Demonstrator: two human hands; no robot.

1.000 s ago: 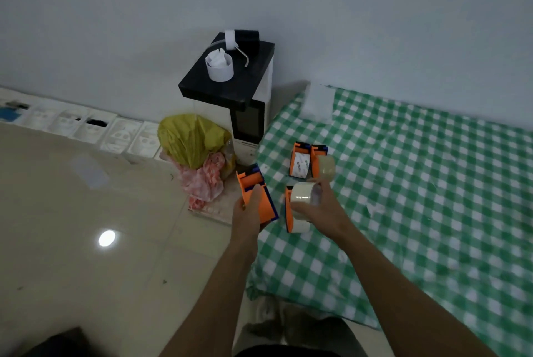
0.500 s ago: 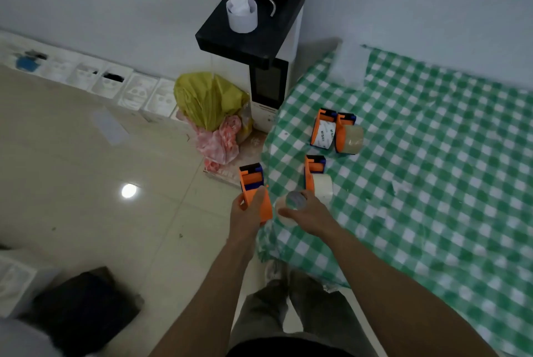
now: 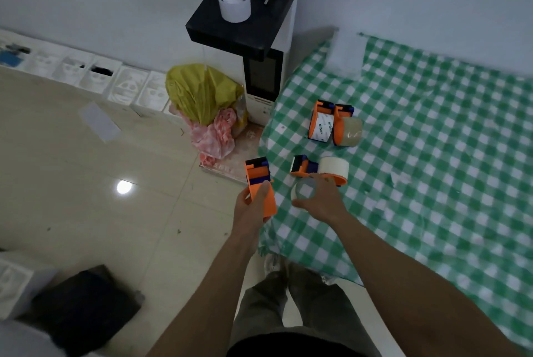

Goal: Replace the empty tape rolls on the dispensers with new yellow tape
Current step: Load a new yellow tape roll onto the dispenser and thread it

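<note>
The left hand [image 3: 250, 214] grips an orange dispenser [image 3: 256, 175] by its lower end, at the edge of the checked cloth [image 3: 432, 154]. The right hand [image 3: 324, 202] pinches a pale tape roll [image 3: 294, 194] by its rim, just right of the dispenser; the two seem not to touch.

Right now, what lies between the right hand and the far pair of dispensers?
Head view: one dispenser carrying a pale roll, on the checked cloth.

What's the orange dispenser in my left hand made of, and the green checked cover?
Dispenser in left hand: likely moulded plastic, matte; flat, uniform orange and blue parts. Green checked cover: thin cloth or plastic sheet, hard to tell which; it wrinkles and drapes over the edge.
</note>
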